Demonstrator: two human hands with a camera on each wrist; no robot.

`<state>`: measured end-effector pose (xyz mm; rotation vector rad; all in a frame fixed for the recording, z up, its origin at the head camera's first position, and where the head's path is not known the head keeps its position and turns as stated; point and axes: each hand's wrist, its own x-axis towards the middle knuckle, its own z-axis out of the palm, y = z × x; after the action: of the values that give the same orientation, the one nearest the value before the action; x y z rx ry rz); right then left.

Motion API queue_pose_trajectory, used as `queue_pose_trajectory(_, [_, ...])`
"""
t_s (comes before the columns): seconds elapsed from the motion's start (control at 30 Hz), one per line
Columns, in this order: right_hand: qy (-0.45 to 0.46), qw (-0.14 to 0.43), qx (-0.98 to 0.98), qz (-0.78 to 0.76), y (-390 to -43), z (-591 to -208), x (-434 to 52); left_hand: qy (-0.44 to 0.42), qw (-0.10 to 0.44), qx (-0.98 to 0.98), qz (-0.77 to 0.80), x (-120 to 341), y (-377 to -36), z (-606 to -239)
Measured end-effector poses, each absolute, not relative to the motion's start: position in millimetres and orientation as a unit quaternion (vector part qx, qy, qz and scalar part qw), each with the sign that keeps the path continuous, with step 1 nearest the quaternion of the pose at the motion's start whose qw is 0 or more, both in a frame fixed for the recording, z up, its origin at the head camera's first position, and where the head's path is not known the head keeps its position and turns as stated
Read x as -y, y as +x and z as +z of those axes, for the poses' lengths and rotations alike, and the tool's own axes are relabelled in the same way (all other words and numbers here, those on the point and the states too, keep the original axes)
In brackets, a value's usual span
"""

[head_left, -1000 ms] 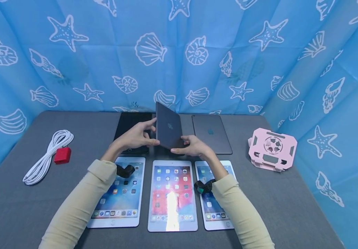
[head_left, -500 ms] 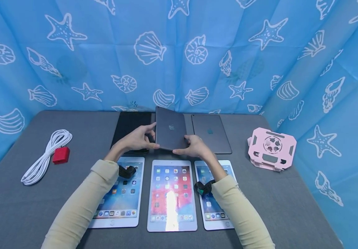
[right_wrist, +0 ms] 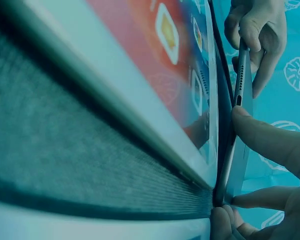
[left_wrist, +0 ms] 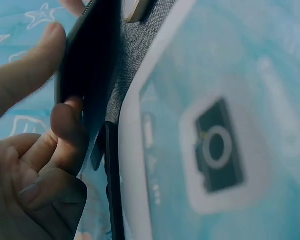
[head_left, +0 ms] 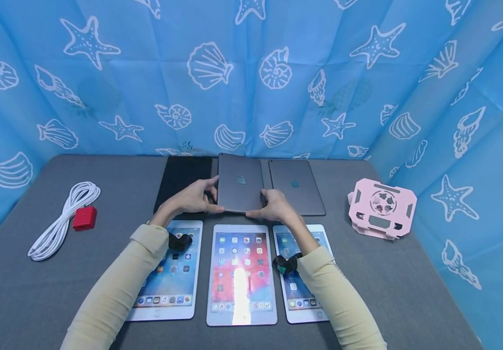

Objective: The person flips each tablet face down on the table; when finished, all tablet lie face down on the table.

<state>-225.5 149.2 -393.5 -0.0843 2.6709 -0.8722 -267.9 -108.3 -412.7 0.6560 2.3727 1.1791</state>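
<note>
Both hands hold a dark grey tablet point(head_left: 240, 182), its back with a logo facing up, in the middle of the back row. My left hand point(head_left: 194, 197) grips its left edge and near corner. On the near right corner, my right hand point(head_left: 273, 205) pinches with thumb and fingers. In the left wrist view, the tablet's dark underside point(left_wrist: 92, 55) shows beside the left fingers, lifted off the cloth at that edge. Its slim edge with a port and speaker holes point(right_wrist: 241, 75) appears in the right wrist view between the two hands.
A black tablet point(head_left: 186, 177) lies to the left, a grey tablet point(head_left: 297, 187) to the right. Three white tablets with lit screens, including the middle one point(head_left: 242, 272), lie in front. A white cable point(head_left: 65, 218), red adapter point(head_left: 84, 218) and pink stand point(head_left: 383, 209) flank them.
The grey tablet has gone from steeply tilted to nearly flat, its back now turned up toward the head camera. Both hands kept their hold and moved slightly down with it.
</note>
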Motion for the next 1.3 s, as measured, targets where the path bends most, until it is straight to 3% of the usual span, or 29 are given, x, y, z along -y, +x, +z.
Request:
queue_pose_trajectory(0.43, [-0.016,0.159,-0.943,-0.293,-224.6,-394.9,-146.8,0.246,0.172,-0.892,0.337,101.0,-267.5,-414.9])
queue_pose_trajectory(1.3, [-0.009,0.137,-0.947,-0.291,-220.0,-391.9,-141.8,0.250,0.175,-0.901,0.307,96.4,-266.2,-407.6])
